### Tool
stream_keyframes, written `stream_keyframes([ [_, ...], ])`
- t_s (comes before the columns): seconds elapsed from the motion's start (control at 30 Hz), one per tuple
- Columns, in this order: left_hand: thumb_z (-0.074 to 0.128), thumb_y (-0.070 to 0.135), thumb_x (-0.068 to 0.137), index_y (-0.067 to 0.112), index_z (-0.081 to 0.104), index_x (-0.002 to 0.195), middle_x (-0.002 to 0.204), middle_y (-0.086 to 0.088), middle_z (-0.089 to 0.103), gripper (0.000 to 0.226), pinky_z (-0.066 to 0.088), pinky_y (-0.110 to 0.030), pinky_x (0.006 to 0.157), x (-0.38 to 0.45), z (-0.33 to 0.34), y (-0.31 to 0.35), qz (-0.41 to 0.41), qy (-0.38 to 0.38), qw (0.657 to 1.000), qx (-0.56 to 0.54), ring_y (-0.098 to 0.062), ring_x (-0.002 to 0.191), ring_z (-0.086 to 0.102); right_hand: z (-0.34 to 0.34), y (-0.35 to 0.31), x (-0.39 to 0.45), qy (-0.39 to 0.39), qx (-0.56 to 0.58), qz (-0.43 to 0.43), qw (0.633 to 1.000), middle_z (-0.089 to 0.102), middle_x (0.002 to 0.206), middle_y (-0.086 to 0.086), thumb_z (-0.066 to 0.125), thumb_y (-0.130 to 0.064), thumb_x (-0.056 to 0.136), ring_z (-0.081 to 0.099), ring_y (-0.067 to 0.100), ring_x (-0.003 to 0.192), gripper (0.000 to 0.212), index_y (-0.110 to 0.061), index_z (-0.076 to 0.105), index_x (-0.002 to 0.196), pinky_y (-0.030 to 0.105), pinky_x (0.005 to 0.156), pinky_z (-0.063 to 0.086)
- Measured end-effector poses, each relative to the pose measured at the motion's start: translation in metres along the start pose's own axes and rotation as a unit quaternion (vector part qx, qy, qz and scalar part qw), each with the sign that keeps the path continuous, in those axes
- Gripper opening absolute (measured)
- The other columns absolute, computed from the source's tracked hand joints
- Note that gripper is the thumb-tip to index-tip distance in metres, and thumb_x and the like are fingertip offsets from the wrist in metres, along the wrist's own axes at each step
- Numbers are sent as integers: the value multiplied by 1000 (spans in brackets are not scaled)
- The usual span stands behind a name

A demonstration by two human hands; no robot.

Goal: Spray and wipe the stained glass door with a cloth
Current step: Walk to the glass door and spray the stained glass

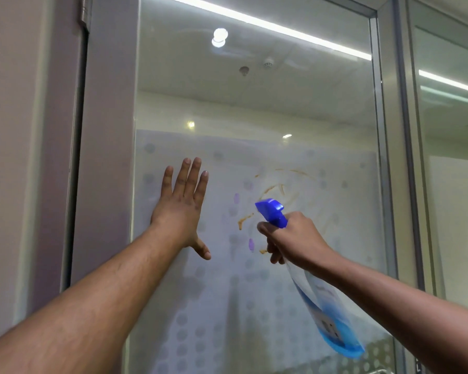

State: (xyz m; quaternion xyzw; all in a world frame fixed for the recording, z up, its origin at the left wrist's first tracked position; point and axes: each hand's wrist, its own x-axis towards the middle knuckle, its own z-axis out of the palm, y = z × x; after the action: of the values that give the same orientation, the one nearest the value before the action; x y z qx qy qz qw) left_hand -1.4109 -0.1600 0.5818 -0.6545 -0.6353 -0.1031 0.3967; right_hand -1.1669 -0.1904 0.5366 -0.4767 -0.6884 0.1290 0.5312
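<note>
Spraying step, by the look of it. Right hand [292, 238] grips clear plastic spray bottle with blue trigger head [273, 211] at its neck, nozzle aimed at brown smear stains [270, 188] on frosted dotted glass door [254, 109]. Left hand [180, 209] spread flat on the pane. Bottle probably light, rigid, slippery if wet; neck is best hold. No cloth visible.

spray bottle [325, 317] label blurred, no legible txt
</note>
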Motion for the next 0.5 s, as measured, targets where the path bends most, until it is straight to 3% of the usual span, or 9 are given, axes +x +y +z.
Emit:
stream_keyframes([
  [0.2,64,105,47,1,-47,149,150,-28,-60,183,-24,-67,121,-1,-1,0,1,0,1000,0,-45,138,-57,-2,26,-21,-71,-120,-37,989,72,56,6,65,-35,87,72,16,45,40,1,63,70,20,45,48],
  [0.37,63,105,47,0,-46,148,151,-29,-58,182,-21,-67,124,-1,0,1,2,3,1000,4,-46,140,-55,-10,44,-25,-85,-185,-35,978,71,62,18,62,-40,85,71,17,45,39,-7,53,67,25,49,48],
  [0.5,62,105,48,-1,-48,146,151,-29,-59,181,-21,-68,124,-1,1,1,3,7,1000,6,-46,141,-54,-28,63,-23,-82,-205,-24,975,65,52,9,63,-44,84,71,16,44,41,-10,51,65,21,45,44],
])
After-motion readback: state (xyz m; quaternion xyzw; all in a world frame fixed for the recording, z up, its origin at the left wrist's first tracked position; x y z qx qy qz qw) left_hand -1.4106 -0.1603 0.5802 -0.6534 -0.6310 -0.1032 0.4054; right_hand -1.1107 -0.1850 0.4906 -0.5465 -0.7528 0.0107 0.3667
